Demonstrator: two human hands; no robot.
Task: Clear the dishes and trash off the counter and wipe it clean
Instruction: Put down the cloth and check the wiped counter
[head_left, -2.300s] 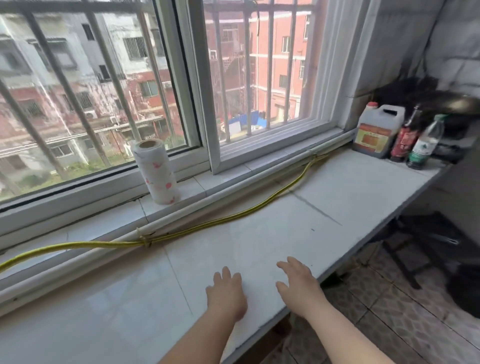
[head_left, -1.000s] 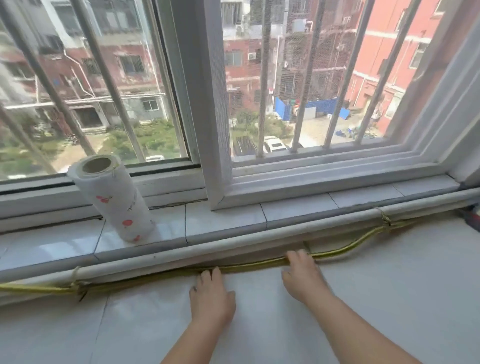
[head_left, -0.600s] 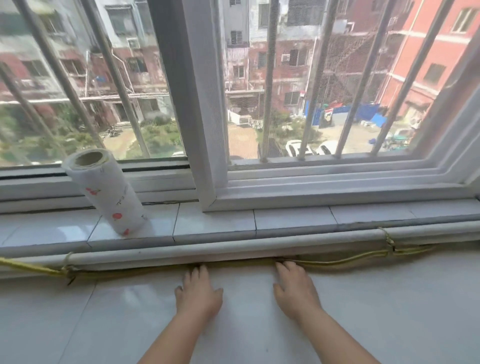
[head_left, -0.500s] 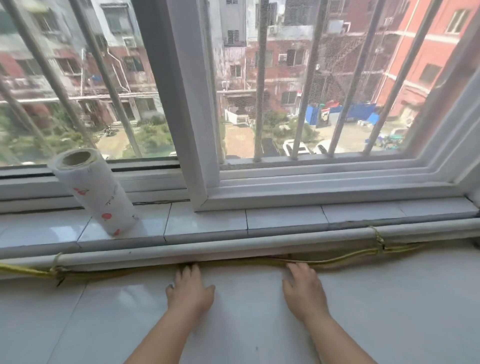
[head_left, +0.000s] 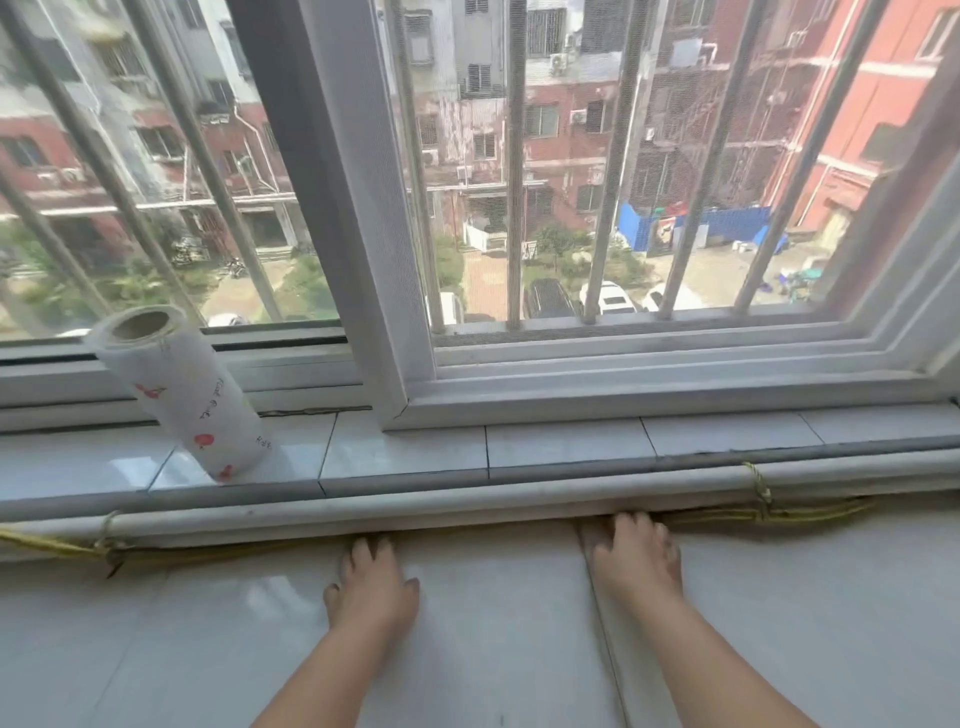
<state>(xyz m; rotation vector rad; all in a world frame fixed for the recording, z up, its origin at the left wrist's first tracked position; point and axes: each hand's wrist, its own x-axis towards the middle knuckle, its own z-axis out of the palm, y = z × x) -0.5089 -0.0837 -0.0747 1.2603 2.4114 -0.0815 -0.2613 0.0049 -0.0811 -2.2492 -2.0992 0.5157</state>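
Observation:
The white tiled counter (head_left: 493, 649) fills the lower part of the head view. My left hand (head_left: 371, 590) lies flat on it, palm down, fingers apart, holding nothing. My right hand (head_left: 634, 564) also rests flat on the counter to the right, its fingertips at the white pipe (head_left: 415, 512) that runs along the back edge. A roll of paper towel (head_left: 182, 395) with red prints stands on the window sill (head_left: 571, 447), up and to the left of my left hand.
A yellow hose (head_left: 779, 514) runs along the pipe and is tied to it at the left and right. Behind the sill is a barred window (head_left: 571, 182) with a thick white frame.
My view has swung left from the counter's right end toward the window and moved closer. Both hands slid forward across the counter to the pipe; the bottles at the right are out of view.

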